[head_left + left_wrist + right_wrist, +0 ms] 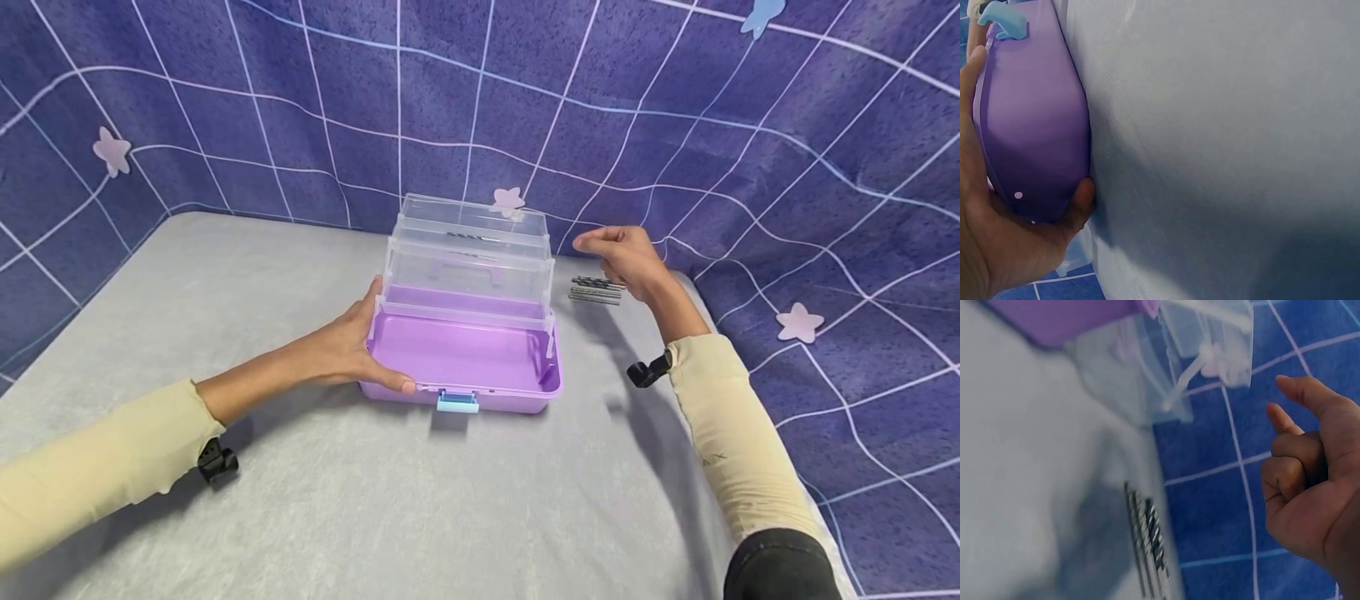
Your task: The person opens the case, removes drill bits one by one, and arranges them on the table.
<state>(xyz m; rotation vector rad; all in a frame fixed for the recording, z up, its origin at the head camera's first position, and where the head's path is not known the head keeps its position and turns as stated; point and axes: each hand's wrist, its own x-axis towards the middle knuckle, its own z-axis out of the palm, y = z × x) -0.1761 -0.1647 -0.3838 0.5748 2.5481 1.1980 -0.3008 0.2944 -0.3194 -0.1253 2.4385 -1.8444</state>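
Note:
A purple toolbox (510,402) stands with its clear lid and trays (472,287) raised and folded back. My left hand (351,343) grips its left end, thumb along the front rim and fingers around the side. In the left wrist view the hand (1016,250) spans the end wall of the toolbox (1035,119). Dark drill bits (467,237) lie in an upper tray. My right hand (628,260) is raised beside several more drill bits (595,292) on the table. The right wrist view shows this hand (1310,469) holding nothing, with a gap between thumb and forefinger and the other fingers bent.
The toolbox sits on a grey table (300,492), its light-blue latch (457,402) hanging at the front. A blue gridded cloth (337,100) with star shapes rises behind the table and along its right side.

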